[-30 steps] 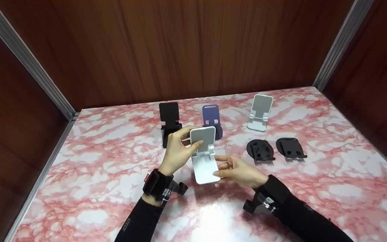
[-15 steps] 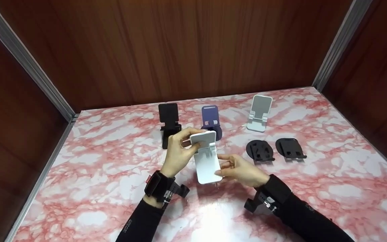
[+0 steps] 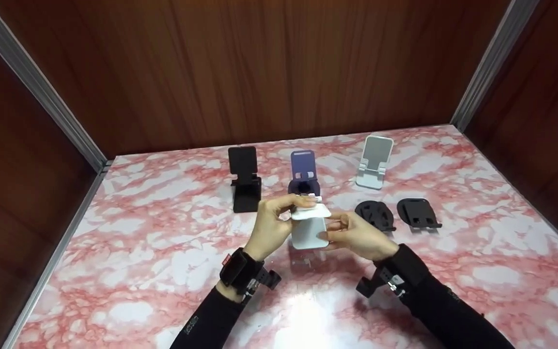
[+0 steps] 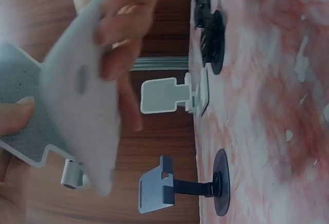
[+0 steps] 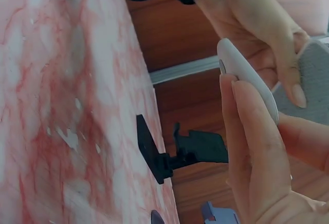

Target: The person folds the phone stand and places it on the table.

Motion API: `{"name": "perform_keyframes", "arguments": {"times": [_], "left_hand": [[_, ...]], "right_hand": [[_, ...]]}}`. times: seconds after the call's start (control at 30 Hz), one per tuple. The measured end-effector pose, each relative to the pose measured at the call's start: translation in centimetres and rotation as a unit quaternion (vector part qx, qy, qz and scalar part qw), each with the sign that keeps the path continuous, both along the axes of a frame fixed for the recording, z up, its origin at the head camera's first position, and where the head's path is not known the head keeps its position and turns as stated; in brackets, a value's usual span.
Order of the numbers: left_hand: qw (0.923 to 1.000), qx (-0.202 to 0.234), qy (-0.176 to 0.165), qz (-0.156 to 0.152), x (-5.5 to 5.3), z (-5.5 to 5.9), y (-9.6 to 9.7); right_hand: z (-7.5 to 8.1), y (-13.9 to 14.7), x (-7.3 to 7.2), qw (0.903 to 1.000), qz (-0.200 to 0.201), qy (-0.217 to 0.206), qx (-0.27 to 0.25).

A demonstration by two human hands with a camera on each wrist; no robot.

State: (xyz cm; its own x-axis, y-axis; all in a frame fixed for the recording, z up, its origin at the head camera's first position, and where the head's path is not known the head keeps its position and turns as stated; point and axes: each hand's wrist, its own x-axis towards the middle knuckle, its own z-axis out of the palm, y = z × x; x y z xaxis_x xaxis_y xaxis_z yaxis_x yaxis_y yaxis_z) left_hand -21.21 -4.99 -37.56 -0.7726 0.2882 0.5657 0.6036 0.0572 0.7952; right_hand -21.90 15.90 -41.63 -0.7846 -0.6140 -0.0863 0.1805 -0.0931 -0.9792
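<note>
A white phone stand is held above the table between both hands. My left hand pinches its grey-padded upper plate, thumb on the pad in the left wrist view. With thumb and fingers, my right hand grips the right edge of the base plate. In the head view the upper plate tilts toward me over the base. The hinge is mostly hidden by the left fingers. Behind the hands stands a purple phone stand, its foot partly covered.
An unfolded black phone stand stands at the back left, an unfolded white one at the back right. Two folded black stands, one round-based and one beside it, lie right of the hands. Wood-patterned walls enclose the marbled table.
The upper plate of the white phone stand has swung down toward me, from open and facing up to leaning over the base. Both hands have shifted slightly right with it.
</note>
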Motion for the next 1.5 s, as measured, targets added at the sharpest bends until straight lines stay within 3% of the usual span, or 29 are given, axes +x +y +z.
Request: {"name": "perform_keyframes", "arguments": {"times": [0.23,0.4,0.57,0.67,0.8,0.9,1.0,1.07,1.13,1.27,1.33,1.4,1.5], "left_hand": [[0.9996,-0.014,0.022,-0.005,-0.3,0.0,-0.1],[0.9986,-0.032,0.042,0.000,-1.2,-1.1,0.1],[0.9953,-0.049,0.083,0.013,-2.0,-2.3,0.4],[0.9944,-0.063,0.085,0.010,-2.1,-2.6,0.3],[0.9948,-0.062,0.078,-0.023,-1.3,-1.2,-0.3],[0.9958,-0.055,0.070,-0.018,-0.8,0.0,-0.7],[0.9976,-0.066,0.017,0.014,-1.2,-0.3,-1.0],[0.9953,-0.082,-0.046,0.022,-1.6,-1.0,-1.3],[0.9866,-0.106,-0.122,0.019,-1.6,-1.6,-1.5],[0.9612,-0.091,-0.256,-0.048,-1.5,-2.3,-1.9],[0.9471,-0.064,-0.303,-0.084,-1.4,-2.5,-2.0],[0.9357,-0.037,-0.334,-0.109,-1.3,-2.5,-2.0],[0.9296,-0.026,-0.349,-0.115,-1.3,-2.5,-2.1]], "right_hand": [[0.5,0.6,-0.2,0.9963,0.070,-0.023,-0.045],[0.5,0.9,-0.2,0.9877,0.104,-0.048,-0.106],[0.5,0.7,-0.3,0.9879,0.099,-0.061,-0.103],[0.3,0.6,-0.4,0.9881,0.091,-0.071,-0.101],[0.2,0.5,-0.4,0.9883,0.084,-0.072,-0.105],[0.3,0.5,-0.5,0.9891,0.076,-0.071,-0.104],[0.3,0.6,-0.6,0.9907,0.072,-0.061,-0.098],[0.3,0.7,-0.8,0.9915,0.067,-0.055,-0.097],[0.3,0.8,-0.9,0.9923,0.064,-0.048,-0.094],[0.4,0.9,-1.0,0.9924,0.063,-0.044,-0.096],[0.5,1.0,-1.0,0.9926,0.063,-0.044,-0.095],[0.6,1.0,-0.9,0.9930,0.060,-0.046,-0.091],[0.7,0.9,-0.9,0.9938,0.056,-0.046,-0.084]]}}
